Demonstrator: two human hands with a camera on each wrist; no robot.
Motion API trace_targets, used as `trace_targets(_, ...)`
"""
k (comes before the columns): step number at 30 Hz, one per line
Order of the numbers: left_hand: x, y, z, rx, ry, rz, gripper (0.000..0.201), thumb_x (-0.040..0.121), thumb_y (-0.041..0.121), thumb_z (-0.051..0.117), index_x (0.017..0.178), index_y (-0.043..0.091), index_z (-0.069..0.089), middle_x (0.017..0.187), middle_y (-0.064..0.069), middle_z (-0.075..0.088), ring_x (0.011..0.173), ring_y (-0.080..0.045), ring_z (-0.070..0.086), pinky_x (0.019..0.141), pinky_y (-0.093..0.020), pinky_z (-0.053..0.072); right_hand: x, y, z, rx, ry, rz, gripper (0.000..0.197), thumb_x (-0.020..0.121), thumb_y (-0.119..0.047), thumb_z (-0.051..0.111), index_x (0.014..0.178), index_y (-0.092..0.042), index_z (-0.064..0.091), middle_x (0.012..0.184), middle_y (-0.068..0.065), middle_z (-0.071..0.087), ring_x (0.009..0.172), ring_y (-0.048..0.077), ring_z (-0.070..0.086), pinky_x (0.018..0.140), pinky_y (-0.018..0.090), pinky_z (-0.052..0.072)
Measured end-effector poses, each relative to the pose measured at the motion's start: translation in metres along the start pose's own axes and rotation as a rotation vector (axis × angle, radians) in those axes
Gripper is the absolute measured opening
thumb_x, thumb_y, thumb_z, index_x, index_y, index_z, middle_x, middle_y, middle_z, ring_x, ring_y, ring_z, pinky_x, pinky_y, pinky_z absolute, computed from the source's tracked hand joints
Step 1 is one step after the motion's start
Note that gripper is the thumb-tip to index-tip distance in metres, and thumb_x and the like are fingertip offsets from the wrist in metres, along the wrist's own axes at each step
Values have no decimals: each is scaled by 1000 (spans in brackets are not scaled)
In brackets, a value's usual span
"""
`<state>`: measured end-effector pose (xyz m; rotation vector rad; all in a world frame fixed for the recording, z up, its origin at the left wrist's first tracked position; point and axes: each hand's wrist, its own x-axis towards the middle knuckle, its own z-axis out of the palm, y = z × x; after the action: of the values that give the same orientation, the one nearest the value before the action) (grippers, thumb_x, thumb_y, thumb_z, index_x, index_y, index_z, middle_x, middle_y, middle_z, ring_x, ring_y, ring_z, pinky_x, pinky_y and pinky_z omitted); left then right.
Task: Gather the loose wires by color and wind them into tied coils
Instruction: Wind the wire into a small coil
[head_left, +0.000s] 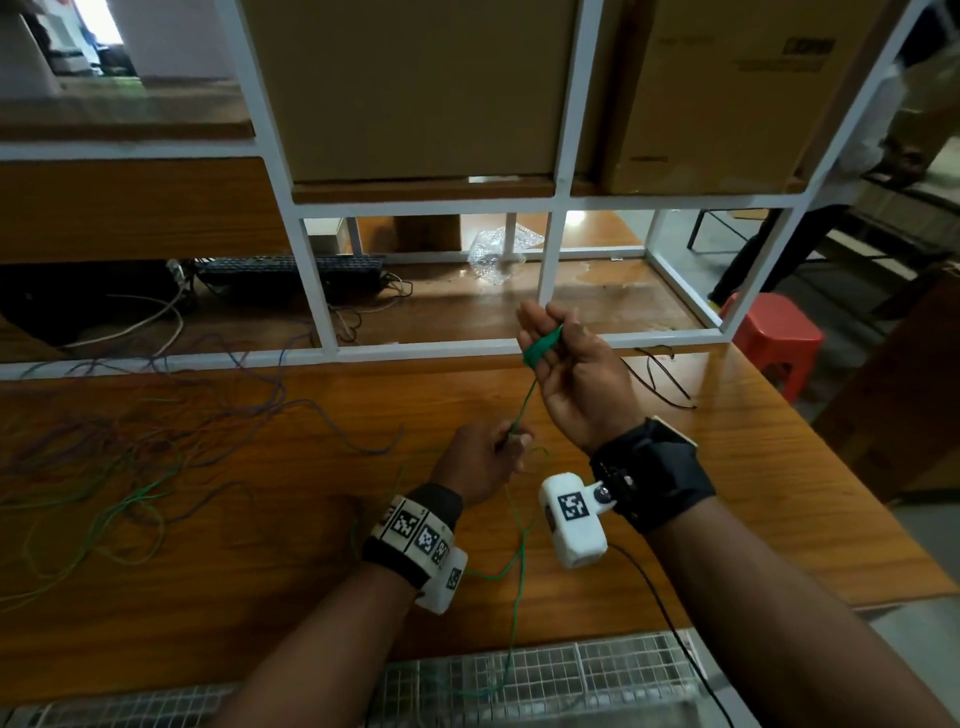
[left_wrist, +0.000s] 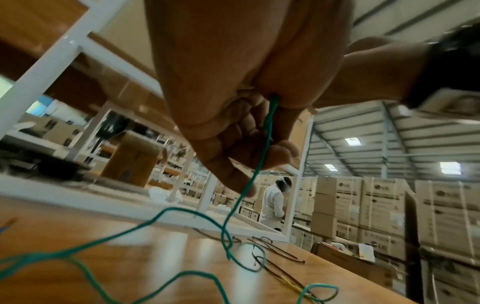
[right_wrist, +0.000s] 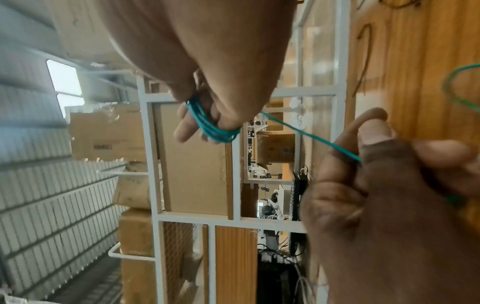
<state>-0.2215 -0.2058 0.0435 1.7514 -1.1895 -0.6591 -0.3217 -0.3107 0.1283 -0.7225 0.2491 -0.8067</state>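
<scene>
The right hand's fingers (right_wrist: 187, 127) wear several turns of thin green wire (right_wrist: 207, 125), though the palm hides how the loops close. One taut strand runs to the left hand (head_left: 483, 462), pinched by thumb and forefinger, seemingly. The right hand (head_left: 571, 374) is raised, palm up, above the wooden desk (head_left: 779, 519), where slack wire trails.

Blk wristbands (head_left: 655, 470), white tagged cams (head_left: 571, 519).

2 hands (head_left: 519, 415), 1 red stool (head_left: 776, 338), 2 cardboard boxes (head_left: 415, 88).
</scene>
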Motion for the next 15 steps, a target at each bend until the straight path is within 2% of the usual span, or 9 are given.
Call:
trace_targets(2, -6, 8, -4, 14, 6, 40, 21, 96, 28, 65, 113, 19, 69, 85, 1, 72, 73, -11, 69, 66, -26, 55, 4, 7, -3, -420, 30, -141, 26, 111, -26, 45, 112, -11, 66, 120, 13, 75, 113, 15, 70, 97, 31, 55)
trace_targets(4, -9, 12, -13, 21, 61, 69, 33, 90, 34, 72, 120, 21, 69, 105, 2, 73, 92, -11, 69, 77, -27, 56, 7, 13, -15, -1024, 3, -294, 22, 109, -31, 51, 99, -26, 70, 100, -1, 78, 89, 2, 68, 80, 28, 54)
trace_targets(5, -11, 13, -19, 44, 95, 81, 37, 87, 34, 74, 122, 22, 69, 111, 3, 71, 97, -9, 66, 81, -23, 55, 10, 15, -22, -1273, -47, -323, 22, 108, -32, 53, 93, -30, 69, 92, -5, 77, 83, 3, 68, 74, 31, 53)
trace_targets(7, -15, 11, -32, 95, 147, 90, 41, 86, 29, 76, 125, 23, 68, 112, 5, 70, 96, -8, 65, 81, -20, 54, 13, 21, -35, -1621, -198, -258, 20, 106, -30, 54, 93, -25, 68, 90, 0, 76, 83, 21, 71, 71, 41, 55)
trace_targets(8, -17, 7, -37, 109, 165, 89, 43, 85, 28, 77, 127, 24, 67, 108, 6, 71, 92, -8, 66, 80, -25, 57, 12, 25, -39, -1743, -271, -228, 19, 105, -28, 55, 93, -19, 68, 91, 5, 75, 84, 29, 71, 70, 44, 56)
trace_targets(10, -22, 1, -45, 134, 201, 73, 51, 83, 26, 78, 131, 26, 63, 97, 6, 71, 86, -9, 67, 77, -32, 59, 8, 27, -41, -1870, -386, -181, 18, 104, -24, 56, 91, -15, 64, 91, 8, 74, 82, 33, 69, 68, 46, 55)
trace_targets(14, -27, -3, -56, 167, 296, 78, 51, 83, 15, 78, 132, 22, 62, 96, 7, 73, 84, -3, 69, 75, -21, 59, -1, 23, -34, -1890, -533, 44, 24, 107, -30, 53, 85, -24, 62, 89, -4, 75, 81, 15, 70, 66, 26, 50)
trace_targets(15, -27, -2, -58, 207, 327, 106, 46, 84, 16, 78, 128, 21, 65, 97, 7, 74, 83, -3, 69, 74, -21, 59, -2, 24, -33, -1868, -555, 108, 28, 107, -34, 52, 85, -23, 64, 87, -5, 75, 81, 13, 69, 68, 27, 51)
